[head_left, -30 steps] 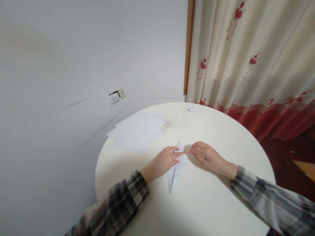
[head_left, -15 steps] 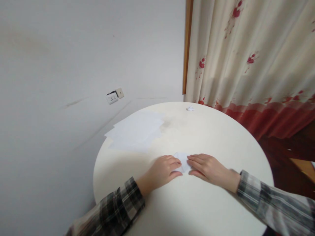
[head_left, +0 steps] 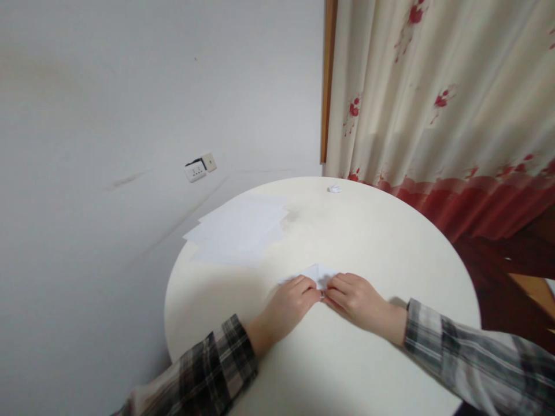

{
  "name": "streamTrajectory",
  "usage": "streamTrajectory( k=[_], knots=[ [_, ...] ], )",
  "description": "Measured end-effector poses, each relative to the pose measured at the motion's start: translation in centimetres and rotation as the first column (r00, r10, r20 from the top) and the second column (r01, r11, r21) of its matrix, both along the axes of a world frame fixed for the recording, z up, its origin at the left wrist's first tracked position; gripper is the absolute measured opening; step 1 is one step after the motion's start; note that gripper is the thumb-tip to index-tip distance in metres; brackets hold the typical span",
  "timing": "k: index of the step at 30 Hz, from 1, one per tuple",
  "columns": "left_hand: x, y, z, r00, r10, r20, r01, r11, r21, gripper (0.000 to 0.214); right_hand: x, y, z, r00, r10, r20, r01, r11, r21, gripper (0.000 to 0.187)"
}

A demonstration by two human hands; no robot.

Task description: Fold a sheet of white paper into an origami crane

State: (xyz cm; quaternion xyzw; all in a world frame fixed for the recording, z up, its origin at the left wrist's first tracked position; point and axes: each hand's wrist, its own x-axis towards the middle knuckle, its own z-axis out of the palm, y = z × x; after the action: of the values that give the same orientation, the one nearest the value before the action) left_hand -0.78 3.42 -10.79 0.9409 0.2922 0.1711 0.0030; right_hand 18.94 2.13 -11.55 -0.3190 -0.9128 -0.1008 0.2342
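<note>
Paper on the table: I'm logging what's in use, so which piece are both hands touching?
The folded paper, held by the left hand and right hand; the crumpled paper and the spread sheets lie farther off, untouched.

paper (head_left: pixel 316 272): white and folded
tip: points away, a fold line coming down from it
left end: pokes out past the left hand (head_left: pixel 291 297)
near edge: pinched by that hand and the right hand (head_left: pixel 356 297)
place: at the round table (head_left: pixel 377 242)
</note>
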Motion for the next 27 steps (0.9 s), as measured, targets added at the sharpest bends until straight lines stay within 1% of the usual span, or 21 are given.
streamTrajectory(
  k=[2, 4, 7, 8, 10, 13, 18, 22, 27],
  knots=[
    [0.1, 0.2, 0.0, 0.995, 0.037, 0.095, -0.028, 0.995, -0.097, 0.02, 0.0, -0.1, 0.3, 0.997, -0.018, -0.078, 0.012, 0.997, -0.078, 0.022],
    [0.1, 0.4, 0.0, 0.976, 0.11, 0.186, -0.073, 0.978, -0.198, 0.018, 0.0, 0.0, 0.6, 0.985, -0.047, -0.164, 0.011, 0.977, -0.213, 0.019],
    [0.3, 0.7, 0.1, 0.943, 0.237, 0.232, -0.157, 0.935, -0.317, 0.014, -0.1, 0.3, 1.1, 0.957, -0.152, -0.248, 0.035, 0.906, -0.423, 0.016],
    [0.4, 0.8, 0.1, 0.935, 0.272, 0.228, -0.183, 0.921, -0.344, 0.014, -0.2, 0.5, 1.1, 0.949, -0.193, -0.25, 0.054, 0.88, -0.473, 0.016],
    [0.5, 1.0, 0.2, 0.924, 0.318, 0.211, -0.222, 0.898, -0.38, 0.015, -0.5, 0.7, 1.3, 0.94, -0.254, -0.229, 0.098, 0.841, -0.532, 0.018],
    [0.6, 1.1, 0.2, 0.918, 0.347, 0.189, -0.259, 0.89, -0.376, 0.019, -0.8, 0.9, 1.4, 0.937, -0.294, -0.189, 0.145, 0.818, -0.557, 0.018],
    [0.8, 0.9, 0.5, 0.918, 0.379, 0.117, -0.337, 0.9, -0.276, 0.021, -1.1, 0.8, 1.8, 0.933, -0.334, -0.131, 0.207, 0.799, -0.565, 0.016],
    [0.9, 0.7, 0.8, 0.914, 0.402, 0.06, -0.382, 0.901, -0.206, 0.022, -1.1, 0.8, 1.9, 0.931, -0.355, -0.091, 0.255, 0.806, -0.535, 0.015],
    [0.8, 0.8, 0.7, 0.921, 0.389, 0.004, -0.381, 0.905, -0.191, 0.016, -1.1, 0.8, 2.0, 0.934, -0.354, -0.053, 0.277, 0.81, -0.518, 0.015]
  ],
)
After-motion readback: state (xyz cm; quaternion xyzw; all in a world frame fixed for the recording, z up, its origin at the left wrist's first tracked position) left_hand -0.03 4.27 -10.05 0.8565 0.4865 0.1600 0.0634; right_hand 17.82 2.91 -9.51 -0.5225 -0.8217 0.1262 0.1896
